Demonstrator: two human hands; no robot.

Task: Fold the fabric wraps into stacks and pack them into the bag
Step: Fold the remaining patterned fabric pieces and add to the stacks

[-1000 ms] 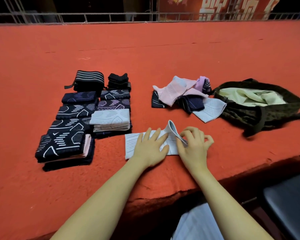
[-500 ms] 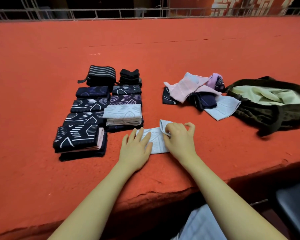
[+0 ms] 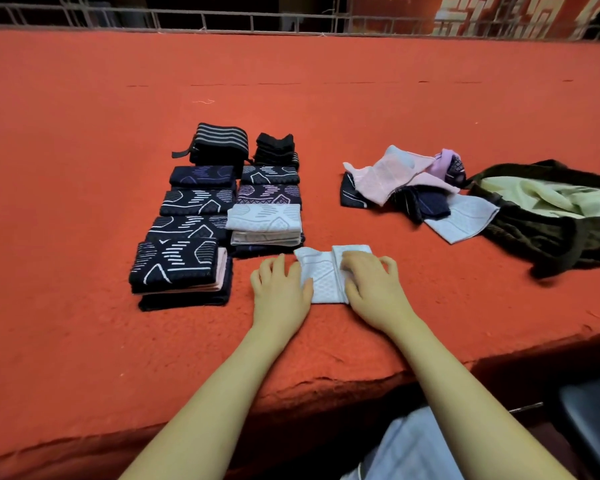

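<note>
Both hands, left (image 3: 280, 293) and right (image 3: 374, 289), press flat-fingered on the pale wrap (image 3: 324, 277) near the table (image 3: 84, 133) edge; soft, light, limp, probably best pinched at its folded edges.

Single head view: looks forward and down from the near edge of the red table (image 3: 84, 237), close above it, far railing (image 3: 222, 20) along top
</note>
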